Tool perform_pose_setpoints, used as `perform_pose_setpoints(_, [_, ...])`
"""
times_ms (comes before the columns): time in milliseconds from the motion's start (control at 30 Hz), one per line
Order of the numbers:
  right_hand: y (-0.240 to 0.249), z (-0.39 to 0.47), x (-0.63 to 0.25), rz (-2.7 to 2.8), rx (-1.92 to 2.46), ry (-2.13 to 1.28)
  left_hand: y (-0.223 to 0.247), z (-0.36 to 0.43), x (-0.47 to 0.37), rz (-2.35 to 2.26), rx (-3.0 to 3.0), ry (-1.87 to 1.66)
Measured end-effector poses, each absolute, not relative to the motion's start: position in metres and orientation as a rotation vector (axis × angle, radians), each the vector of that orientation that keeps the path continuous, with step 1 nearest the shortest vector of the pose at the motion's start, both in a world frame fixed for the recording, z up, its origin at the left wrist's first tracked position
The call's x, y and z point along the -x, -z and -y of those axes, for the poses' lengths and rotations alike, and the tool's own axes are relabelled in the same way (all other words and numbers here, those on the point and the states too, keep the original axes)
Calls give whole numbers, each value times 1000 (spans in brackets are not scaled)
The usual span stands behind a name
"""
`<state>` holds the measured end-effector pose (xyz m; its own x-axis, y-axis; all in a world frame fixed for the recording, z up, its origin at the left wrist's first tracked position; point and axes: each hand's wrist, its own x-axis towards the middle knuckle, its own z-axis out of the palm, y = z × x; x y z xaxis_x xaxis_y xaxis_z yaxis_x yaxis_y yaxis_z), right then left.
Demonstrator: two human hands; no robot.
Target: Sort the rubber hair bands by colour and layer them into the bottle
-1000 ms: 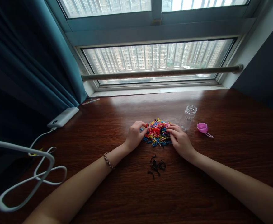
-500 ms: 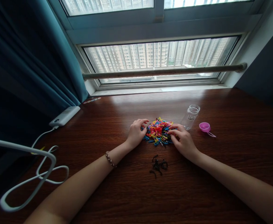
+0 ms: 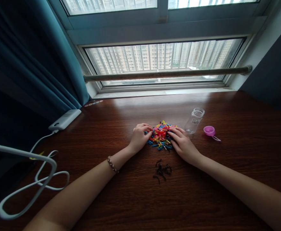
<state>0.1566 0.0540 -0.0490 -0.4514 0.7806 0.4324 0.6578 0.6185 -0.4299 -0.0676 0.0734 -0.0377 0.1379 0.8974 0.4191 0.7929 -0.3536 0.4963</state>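
A heap of small colourful elastic hair ties (image 3: 161, 136), mostly red, yellow, blue and pink, lies on the brown wooden table between my hands. My left hand (image 3: 140, 137) rests against the heap's left edge, its fingers bent and the thumb apart from them. Over the right side of the heap, my right hand (image 3: 184, 146) lies with fingers stretched out and spread, the tips touching the hair ties. Nearer to me is a separate small cluster of black hair ties (image 3: 163, 170). Just beyond my right hand stands a clear open jar (image 3: 193, 122).
A pink lid (image 3: 209, 131) with a loop lies right of the jar. On the left are a white power device (image 3: 65, 120) and a looped white cable (image 3: 51, 170), beside a blue curtain (image 3: 65, 64). A metal rail (image 3: 166, 74) crosses the window behind the table (image 3: 130, 109).
My right hand has moved left, its fingers reaching further over the heap. My left hand stays at the left edge. The whole view has shifted very slightly.
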Motion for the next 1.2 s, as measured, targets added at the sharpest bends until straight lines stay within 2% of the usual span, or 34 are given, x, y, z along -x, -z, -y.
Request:
perform_pose_setpoints(600, [41,-53,-158,1985,1036,-371,30,-68,66,-1543,-2237,-1238])
perform_pose_setpoints(833, [39,-47,-156,2248,909,-265,26,-63,62,-1325,-2406,-1230])
perform_pose_setpoints(1033, [40,-50,-157,2120,944,-334,22,-50,59,-920,-2657,-1144])
perform_pose_setpoints(1200, [33,-48,-160,1890,937,-523,18,-28,50,-495,-2875,-894])
